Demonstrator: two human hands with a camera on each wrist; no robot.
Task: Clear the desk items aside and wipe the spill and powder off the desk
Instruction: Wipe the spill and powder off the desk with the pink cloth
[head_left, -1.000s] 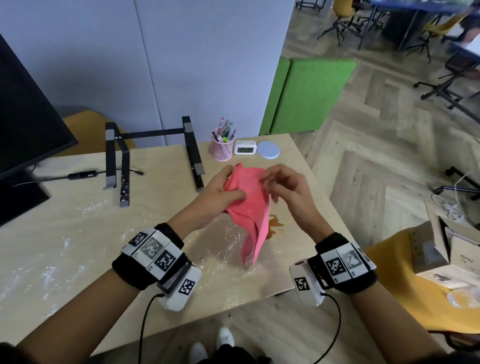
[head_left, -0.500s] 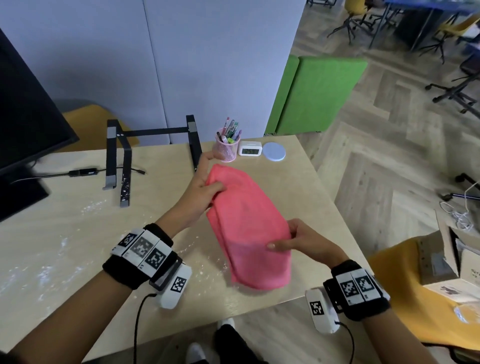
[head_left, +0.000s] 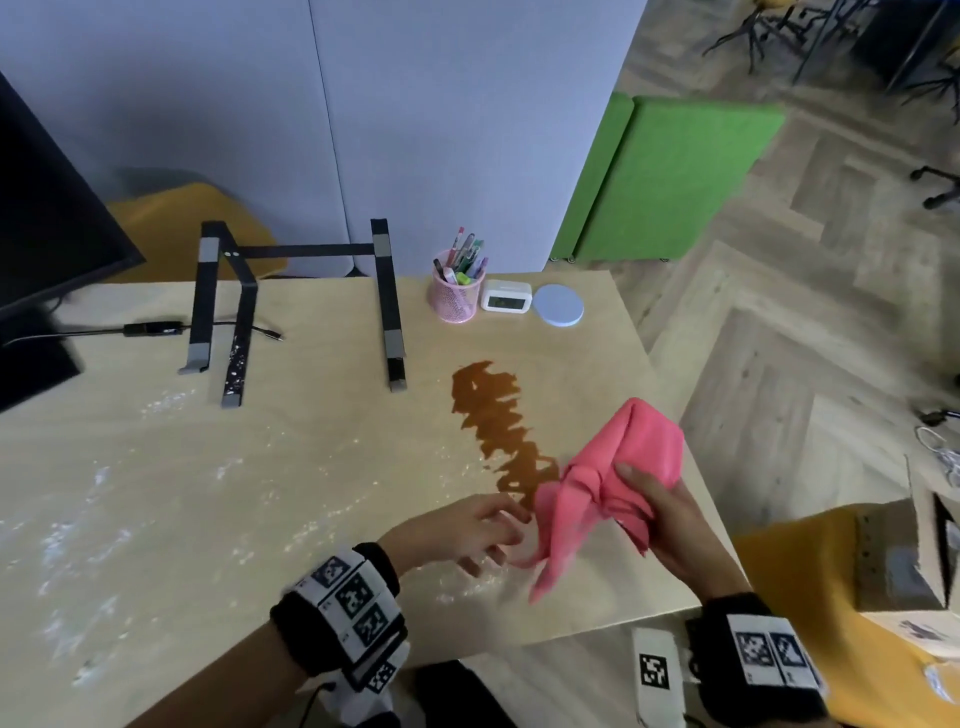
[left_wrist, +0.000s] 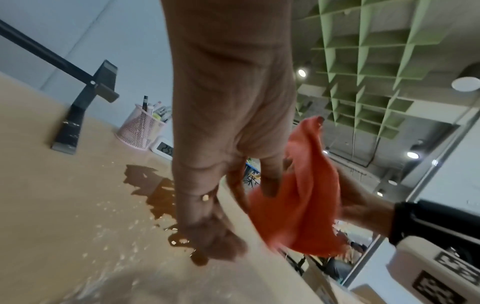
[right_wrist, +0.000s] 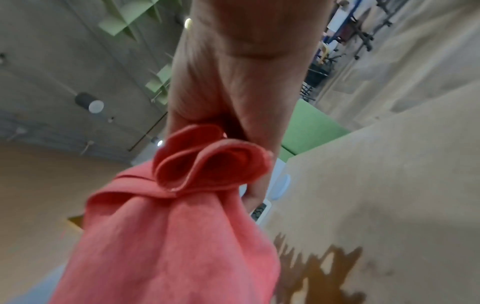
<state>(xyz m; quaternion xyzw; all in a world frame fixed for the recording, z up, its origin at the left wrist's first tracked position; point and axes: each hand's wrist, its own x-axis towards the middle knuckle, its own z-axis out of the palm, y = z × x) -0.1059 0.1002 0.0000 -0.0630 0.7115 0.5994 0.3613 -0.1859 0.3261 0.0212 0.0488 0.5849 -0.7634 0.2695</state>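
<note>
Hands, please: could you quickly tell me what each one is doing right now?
Left hand: open, fingers loosely curled, holding nothing.
Right hand: gripping the bunched pink cloth.

- I see the desk (head_left: 322, 467) as pale wood, smooth, faintly sheeny.
- The cloth (head_left: 639, 457) looks soft, matt pink fabric.
- The spill (head_left: 493, 415) reads glossy brown.
- The pen cup (head_left: 454, 301) is pink mesh.
- The stand (head_left: 387, 296) looks matt black metal.

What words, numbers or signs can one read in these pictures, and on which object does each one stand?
"25": small white clock, left wrist view; any further digits are hidden by the left hand.
Clock display, head view: too blurred.
Cable adapter: pale print, too small.
Wrist bands: square coded markers, no words.
</note>
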